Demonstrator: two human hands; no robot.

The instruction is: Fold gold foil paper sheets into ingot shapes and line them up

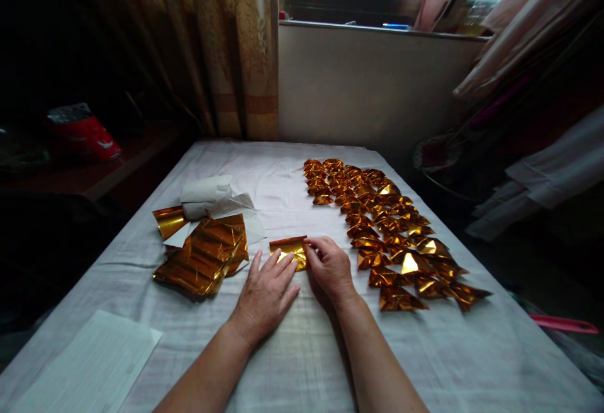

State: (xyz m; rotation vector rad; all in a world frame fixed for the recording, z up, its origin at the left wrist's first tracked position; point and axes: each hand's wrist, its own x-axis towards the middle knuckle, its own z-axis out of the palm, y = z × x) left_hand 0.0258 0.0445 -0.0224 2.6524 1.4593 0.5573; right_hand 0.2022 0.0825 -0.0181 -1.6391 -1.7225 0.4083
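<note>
A small sheet of gold foil paper (289, 246) lies on the cloth-covered table, its far edge turned up in a fold. My left hand (267, 293) rests flat with fingers spread, the fingertips pressing on the sheet's near left part. At the sheet's right end, my right hand (330, 268) pinches the edge between thumb and fingers. Left of my hands is a loose stack of gold foil sheets (202, 255). On the right stand several rows of folded gold foil pieces (372, 218) with pointed ends.
White rolled paper (206, 189) lies behind the stack. A lined paper sheet (94, 362) is at the table's near left. Curtains (226, 48) hang at the back, and clothes (547, 186) hang to the right. A red packet (85, 133) sits on a side surface at left.
</note>
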